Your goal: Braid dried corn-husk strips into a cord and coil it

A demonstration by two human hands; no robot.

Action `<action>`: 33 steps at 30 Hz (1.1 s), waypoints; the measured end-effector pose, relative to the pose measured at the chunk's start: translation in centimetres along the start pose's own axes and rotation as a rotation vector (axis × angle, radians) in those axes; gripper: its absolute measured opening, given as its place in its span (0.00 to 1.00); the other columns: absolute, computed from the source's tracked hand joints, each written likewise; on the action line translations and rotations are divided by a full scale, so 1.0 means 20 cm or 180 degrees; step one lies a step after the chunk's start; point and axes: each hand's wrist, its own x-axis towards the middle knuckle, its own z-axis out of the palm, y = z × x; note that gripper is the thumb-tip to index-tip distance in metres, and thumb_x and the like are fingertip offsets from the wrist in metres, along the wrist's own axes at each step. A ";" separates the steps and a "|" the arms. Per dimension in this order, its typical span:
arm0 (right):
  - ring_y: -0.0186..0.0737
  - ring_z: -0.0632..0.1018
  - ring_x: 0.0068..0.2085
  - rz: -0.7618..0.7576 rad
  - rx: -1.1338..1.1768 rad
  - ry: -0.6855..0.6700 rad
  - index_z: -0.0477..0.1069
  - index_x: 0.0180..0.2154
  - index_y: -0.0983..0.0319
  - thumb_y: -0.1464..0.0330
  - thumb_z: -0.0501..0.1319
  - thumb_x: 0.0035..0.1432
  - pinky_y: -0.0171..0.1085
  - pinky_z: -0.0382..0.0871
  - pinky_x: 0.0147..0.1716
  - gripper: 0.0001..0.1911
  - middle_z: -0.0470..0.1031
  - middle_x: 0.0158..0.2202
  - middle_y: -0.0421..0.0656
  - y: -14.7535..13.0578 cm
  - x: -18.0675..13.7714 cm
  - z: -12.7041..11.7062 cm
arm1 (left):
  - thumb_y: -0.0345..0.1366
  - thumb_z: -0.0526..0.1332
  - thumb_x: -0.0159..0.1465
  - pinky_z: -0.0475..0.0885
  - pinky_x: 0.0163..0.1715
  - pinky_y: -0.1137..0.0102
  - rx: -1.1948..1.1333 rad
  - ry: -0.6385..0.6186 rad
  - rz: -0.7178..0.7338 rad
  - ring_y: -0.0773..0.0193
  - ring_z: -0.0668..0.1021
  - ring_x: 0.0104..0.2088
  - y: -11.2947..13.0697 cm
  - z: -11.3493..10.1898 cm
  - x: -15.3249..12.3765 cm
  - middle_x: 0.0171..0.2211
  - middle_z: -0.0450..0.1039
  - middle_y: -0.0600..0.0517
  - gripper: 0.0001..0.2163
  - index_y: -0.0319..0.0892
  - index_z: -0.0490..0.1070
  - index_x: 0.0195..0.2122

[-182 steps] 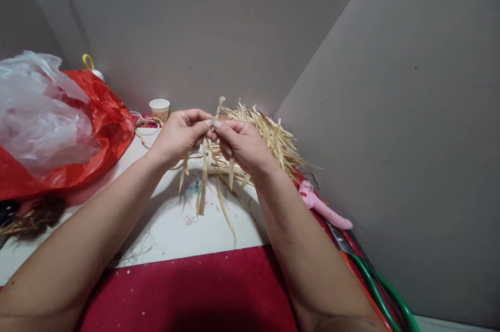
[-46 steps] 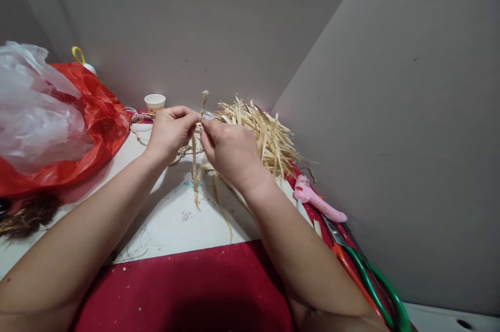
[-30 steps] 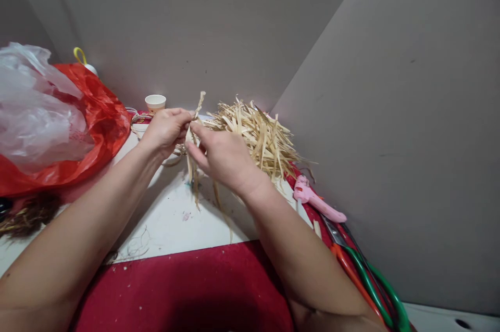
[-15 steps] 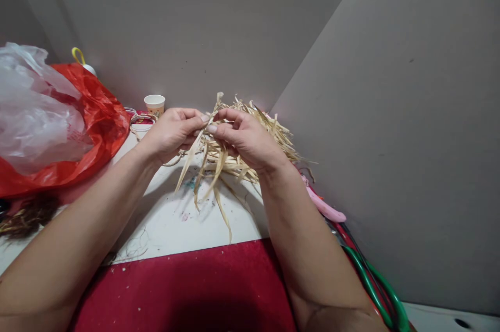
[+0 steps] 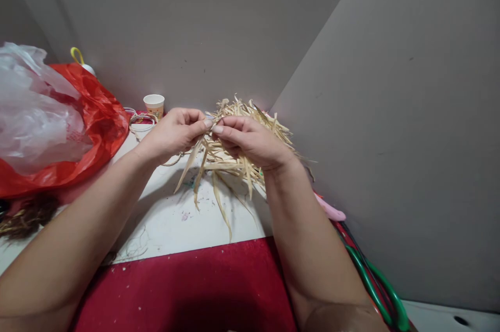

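My left hand point(image 5: 177, 131) is closed, thumb and index finger pinching pale dried straw strips point(image 5: 188, 165) whose ends hang down toward the table. Close beside it, my right hand point(image 5: 250, 139) pinches the same strips, its fingertips almost meeting the left ones. The gripped part is mostly covered by my fingers. Behind and beneath both hands lies a loose pile of dry straw strips point(image 5: 279, 131), with several long ends trailing onto the white tabletop point(image 5: 183, 233).
Left stands a red plastic bag point(image 5: 105, 108) with a clear plastic bag point(image 5: 42, 113) in it. A paper cup point(image 5: 153, 105) and coiled cord point(image 5: 142, 123) sit near the wall. Brown fibres point(image 5: 29, 217) lie front left. Green-handled scissors point(image 5: 385, 290) and a pink handle point(image 5: 331, 210) lie right.
The strip end that stood up above my fingers has gone from there. My right hand has turned slightly and shifted right, and a strip now hangs below its palm.
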 end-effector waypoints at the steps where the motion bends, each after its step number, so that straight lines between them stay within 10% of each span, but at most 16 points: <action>1: 0.24 0.55 0.18 0.0005 0.0036 -0.0010 0.67 0.27 0.63 0.52 0.69 0.53 0.29 0.47 0.16 0.22 0.55 0.17 0.30 0.01 0.00 0.00 | 0.39 0.65 0.63 0.47 0.17 0.76 0.0028 -0.0024 -0.0005 0.78 0.54 0.15 0.00 0.00 0.00 0.16 0.54 0.62 0.12 0.39 0.66 0.27; 11: 0.24 0.51 0.17 -0.0153 0.0431 0.0005 0.64 0.23 0.62 0.58 0.70 0.52 0.28 0.45 0.15 0.20 0.51 0.15 0.29 0.02 0.01 -0.01 | 0.33 0.62 0.63 0.54 0.19 0.75 0.0526 -0.0190 0.0145 0.75 0.61 0.17 0.05 -0.01 -0.02 0.17 0.59 0.58 0.04 0.38 0.72 0.32; 22: 0.25 0.56 0.19 -0.0226 -0.0709 0.0525 0.67 0.21 0.63 0.68 0.61 0.55 0.30 0.47 0.18 0.12 0.57 0.15 0.32 0.02 0.01 0.02 | 0.32 0.62 0.57 0.59 0.23 0.73 0.1916 0.0478 0.0657 0.71 0.67 0.22 0.08 -0.01 -0.04 0.20 0.69 0.54 0.06 0.37 0.75 0.25; 33: 0.26 0.54 0.18 -0.0308 0.0204 0.1260 0.62 0.17 0.61 0.70 0.60 0.51 0.30 0.50 0.19 0.14 0.51 0.13 0.31 0.03 0.06 0.06 | 0.28 0.54 0.63 0.67 0.30 0.70 0.4084 0.1279 0.1382 0.61 0.78 0.29 0.02 0.18 -0.12 0.28 0.78 0.46 0.11 0.39 0.78 0.33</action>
